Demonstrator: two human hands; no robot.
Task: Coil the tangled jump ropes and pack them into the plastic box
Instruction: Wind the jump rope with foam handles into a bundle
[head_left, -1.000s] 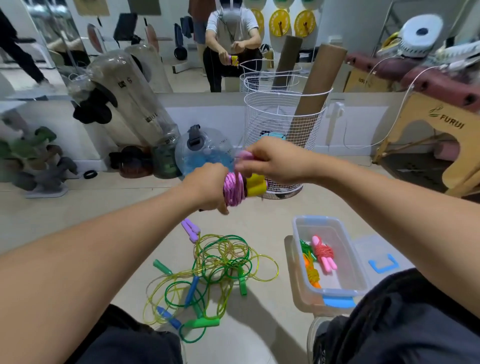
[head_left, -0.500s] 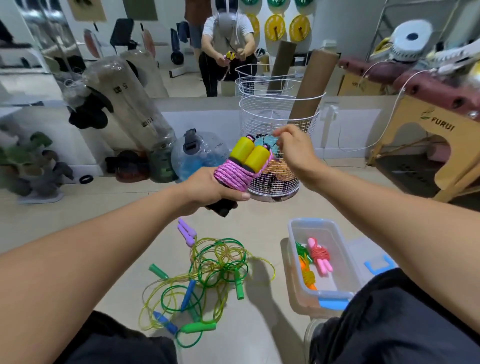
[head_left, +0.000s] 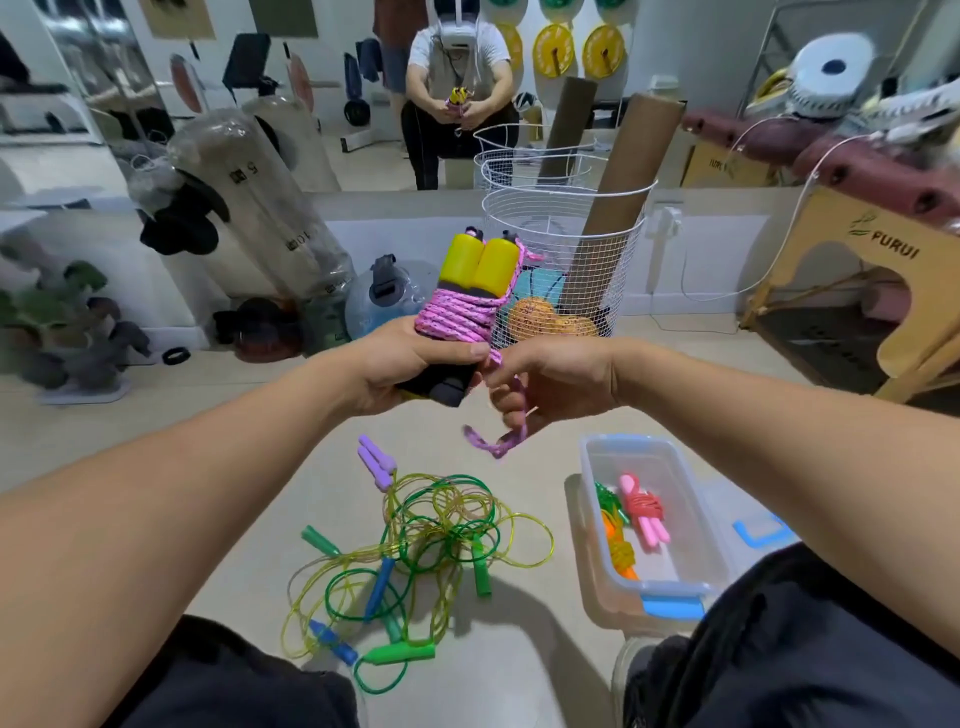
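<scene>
The left hand (head_left: 415, 358) grips the upright handles (head_left: 475, 270), pink rope (head_left: 454, 319) coiled around them, while the right hand (head_left: 550, 384) pinches the loose tail (head_left: 498, 441). The open box (head_left: 696, 587) lies lower right, nearer the right hand; a tangle (head_left: 431, 540) remains on the floor.

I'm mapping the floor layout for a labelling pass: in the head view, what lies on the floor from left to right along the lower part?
Purple handles → tangled ropes → plastic box → box lid with blue latch.
</scene>
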